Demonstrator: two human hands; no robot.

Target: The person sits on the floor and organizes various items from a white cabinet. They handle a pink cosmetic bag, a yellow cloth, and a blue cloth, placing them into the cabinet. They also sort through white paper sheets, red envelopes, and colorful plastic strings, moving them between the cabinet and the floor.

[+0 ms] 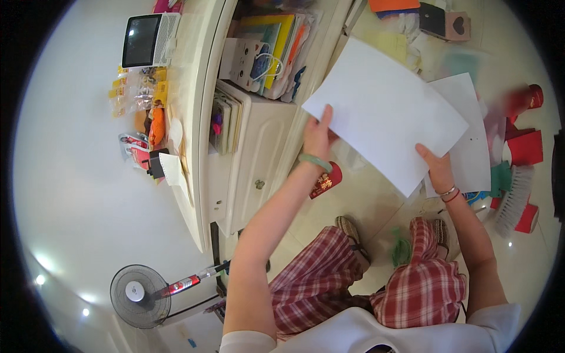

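A large white sheet of paper (388, 112) is held up in front of me, blank on the side I see. My left hand (318, 134), with a green bangle at the wrist, grips its left edge; the thumb lies on top and the fingers go underneath. My right hand (436, 169) pinches the near right edge the same way. Behind it, a second white sheet (471, 132) sticks out on the right, partly covered. Whether my right hand also holds that one is hidden.
An open cabinet (259, 126) with paper bags and folders stands on the left. On the tiled floor lie a red envelope (326, 180), a grey-bristled brush (514, 201), red cups (527, 217), green string (401, 248) and a dark box (431, 20). A standing fan (140, 296) is at lower left.
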